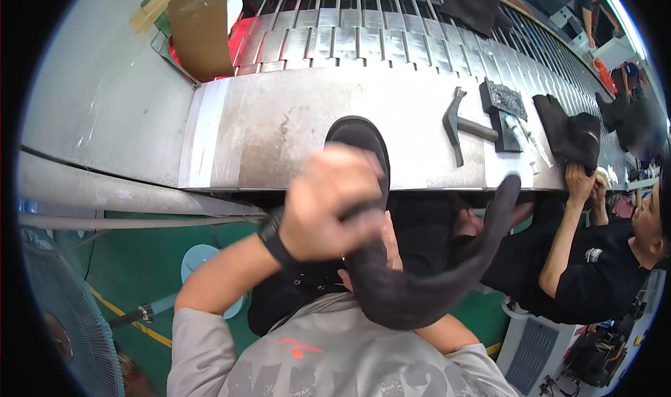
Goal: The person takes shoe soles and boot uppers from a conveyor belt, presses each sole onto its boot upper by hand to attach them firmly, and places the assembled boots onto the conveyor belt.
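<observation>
The left hand point(328, 205) is blurred, closed round a black shoe point(360, 149) whose toe rests on the near edge of the steel bench point(265, 128). A long dark flap of material point(433, 271) curls from under that hand, down and off to the right, its tip rising level with the bench edge. The right hand is hidden behind the left hand and the flap, so its grip cannot be made out; only a bit of forearm shows lower right.

Left of the hands the bench top is bare steel out to its left end. Beyond the hands a slatted conveyor point(363, 40) runs across, with a cardboard box point(199, 30) at its far left. To the right of the hands lie a hammer point(458, 124), a black block point(503, 100) and a dark boot piece point(573, 135), close together. A co-worker's hand point(579, 180) grips the bench edge further right. Below the bench on the left stand a pipe and a fan point(70, 320), the fan cut off by the rim
</observation>
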The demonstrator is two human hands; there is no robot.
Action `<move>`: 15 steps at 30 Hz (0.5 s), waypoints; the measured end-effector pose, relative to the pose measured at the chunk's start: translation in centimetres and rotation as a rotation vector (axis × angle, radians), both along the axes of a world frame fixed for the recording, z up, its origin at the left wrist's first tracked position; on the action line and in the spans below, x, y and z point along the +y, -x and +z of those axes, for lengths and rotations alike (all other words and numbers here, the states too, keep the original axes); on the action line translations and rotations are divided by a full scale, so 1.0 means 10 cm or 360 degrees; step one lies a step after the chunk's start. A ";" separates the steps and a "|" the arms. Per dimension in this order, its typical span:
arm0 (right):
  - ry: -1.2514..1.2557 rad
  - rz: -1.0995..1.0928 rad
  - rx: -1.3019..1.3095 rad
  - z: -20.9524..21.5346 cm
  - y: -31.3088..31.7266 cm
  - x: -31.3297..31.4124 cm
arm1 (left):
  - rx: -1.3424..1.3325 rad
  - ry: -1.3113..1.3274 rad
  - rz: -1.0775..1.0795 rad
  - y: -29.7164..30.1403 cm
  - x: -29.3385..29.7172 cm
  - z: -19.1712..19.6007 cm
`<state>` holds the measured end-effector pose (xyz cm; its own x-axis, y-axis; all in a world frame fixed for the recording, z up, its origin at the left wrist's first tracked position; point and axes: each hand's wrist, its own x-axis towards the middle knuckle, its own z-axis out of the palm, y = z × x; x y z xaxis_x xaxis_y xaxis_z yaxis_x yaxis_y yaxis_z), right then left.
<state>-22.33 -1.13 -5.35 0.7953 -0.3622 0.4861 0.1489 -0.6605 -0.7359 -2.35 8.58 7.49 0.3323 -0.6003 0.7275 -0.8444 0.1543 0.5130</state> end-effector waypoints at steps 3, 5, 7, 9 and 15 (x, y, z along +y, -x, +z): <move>0.0164 0.0087 0.0197 -0.11 0.14 -0.05 | 0.0177 -0.0184 0.0184 -0.61 -0.15 -0.11; 0.0337 0.0197 0.0386 -0.13 0.20 -0.16 | 0.0324 -0.0335 -0.0109 -0.90 -0.29 -0.12; 0.0543 0.0203 0.0459 0.03 0.24 -0.28 | 0.0306 -0.0539 -0.0331 -1.06 -0.39 -0.07; 0.0762 0.0195 0.0531 0.23 0.18 -0.33 | 0.0283 -0.0735 -0.0655 -1.13 -0.48 0.02; 0.0964 0.0058 0.0351 0.44 0.11 -0.40 | 0.0514 -0.0610 -0.0558 -1.03 -0.48 -0.11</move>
